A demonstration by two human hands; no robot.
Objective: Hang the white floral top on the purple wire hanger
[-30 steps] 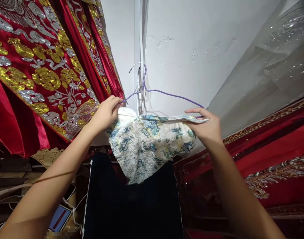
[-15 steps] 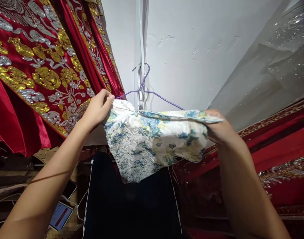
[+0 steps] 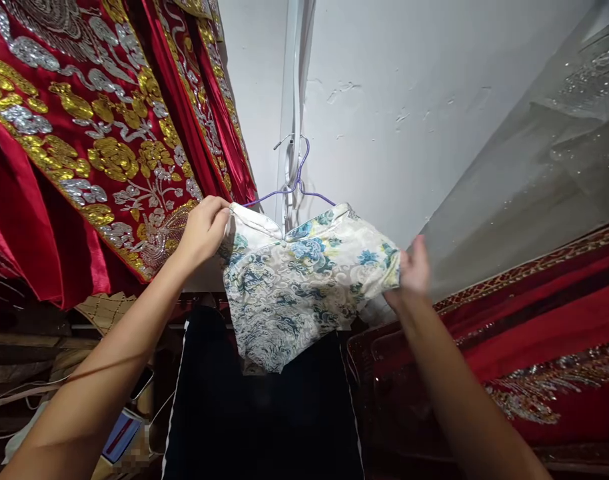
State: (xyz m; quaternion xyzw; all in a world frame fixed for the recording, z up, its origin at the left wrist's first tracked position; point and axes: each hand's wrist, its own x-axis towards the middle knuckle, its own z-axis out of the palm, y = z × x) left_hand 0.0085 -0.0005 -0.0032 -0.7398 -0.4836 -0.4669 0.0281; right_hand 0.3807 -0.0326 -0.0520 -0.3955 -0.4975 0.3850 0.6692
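Our left hand (image 3: 203, 229) pinches the upper left corner of the floral garment (image 3: 299, 283), fingers closed on its white edge. Our right hand (image 3: 412, 273) grips the garment's right edge, partly hidden behind the cloth. The garment hangs between both hands on a purple wire hanger (image 3: 294, 188) against the white wall (image 3: 384, 80). Red embroidered robes (image 3: 94, 147) hang just left; a dark garment (image 3: 264, 420) lies below.

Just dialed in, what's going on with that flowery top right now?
A person is working a white floral garment on a purple wire hanger hooked up by the wall. The left hand pinches its shoulder at the hanger's end; the right hand grips the opposite edge. Red embroidered robes hang to the left, and a dark garment hangs below.
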